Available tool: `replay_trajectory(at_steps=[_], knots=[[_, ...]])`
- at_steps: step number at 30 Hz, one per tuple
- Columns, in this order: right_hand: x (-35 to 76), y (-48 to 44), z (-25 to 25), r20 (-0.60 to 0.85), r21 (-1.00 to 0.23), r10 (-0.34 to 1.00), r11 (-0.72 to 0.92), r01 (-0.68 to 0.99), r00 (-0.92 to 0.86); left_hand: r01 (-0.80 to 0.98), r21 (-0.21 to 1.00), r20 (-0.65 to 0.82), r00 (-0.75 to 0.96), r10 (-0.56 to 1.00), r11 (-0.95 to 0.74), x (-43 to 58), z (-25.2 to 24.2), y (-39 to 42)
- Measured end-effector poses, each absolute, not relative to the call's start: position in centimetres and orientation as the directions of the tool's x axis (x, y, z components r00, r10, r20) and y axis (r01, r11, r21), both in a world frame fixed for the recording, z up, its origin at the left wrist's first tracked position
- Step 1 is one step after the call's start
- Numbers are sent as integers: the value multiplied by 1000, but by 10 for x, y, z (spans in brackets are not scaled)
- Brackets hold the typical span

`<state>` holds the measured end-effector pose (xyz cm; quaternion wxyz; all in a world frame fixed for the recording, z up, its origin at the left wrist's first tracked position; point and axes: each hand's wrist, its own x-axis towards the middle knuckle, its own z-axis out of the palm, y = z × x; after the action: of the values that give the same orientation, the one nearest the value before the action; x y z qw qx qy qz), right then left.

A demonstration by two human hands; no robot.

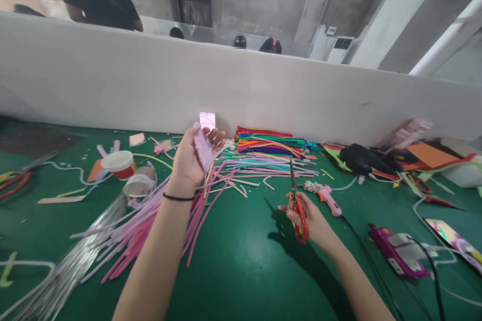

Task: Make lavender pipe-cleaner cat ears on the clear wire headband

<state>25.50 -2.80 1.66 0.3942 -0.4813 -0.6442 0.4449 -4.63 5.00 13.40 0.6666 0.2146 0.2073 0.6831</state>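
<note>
My left hand (192,160) is raised above the green table (241,260) with its fingers curled round a small pale lilac piece (204,149), with a few pink pipe cleaners hanging beneath it. A black band circles that wrist. My right hand (309,220) grips red-handled scissors (297,200), blades closed and pointing up and away. Below my left hand lies a spread of pink and lilac pipe cleaners (150,220).
A stack of coloured pipe cleaners (267,142) lies by the white partition (241,90). A pink glue gun (324,194), a red-and-white cup (119,164), silver pipe cleaners (75,260), a pink device with cables (399,255) and a black object (361,160) surround my hands. People stand behind the partition.
</note>
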Motion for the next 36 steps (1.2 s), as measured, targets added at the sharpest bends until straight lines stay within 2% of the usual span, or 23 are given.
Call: replay_trajectory(at_steps=[2, 5, 9, 13, 18, 23, 36], knots=[[243, -34, 29, 122, -930, 931, 228, 289, -343, -809, 587, 48, -3, 999, -31, -45, 133, 52], [216, -39, 44, 103, -848, 882, 319, 423, -459, -798, 602, 43, 22, 999, -9, -41, 129, 55], [170, -37, 47, 189, -793, 918, 352, 497, -348, -798, 603, 46, 9, 999, -21, -33, 124, 57], [142, -35, 37, 245, -728, 904, 411, 549, -351, -807, 587, 33, -52, 998, -61, -26, 122, 54], [146, -39, 28, 301, -675, 896, 443, 590, -328, -850, 525, 76, 96, 992, 43, -25, 125, 53], [157, -41, 17, 297, -660, 900, 435, 612, -320, -891, 451, 143, 137, 980, 58, -27, 124, 55], [146, -40, 23, 363, -573, 879, 471, 671, -308, -886, 432, 102, 236, 966, 170, -16, 128, 50]])
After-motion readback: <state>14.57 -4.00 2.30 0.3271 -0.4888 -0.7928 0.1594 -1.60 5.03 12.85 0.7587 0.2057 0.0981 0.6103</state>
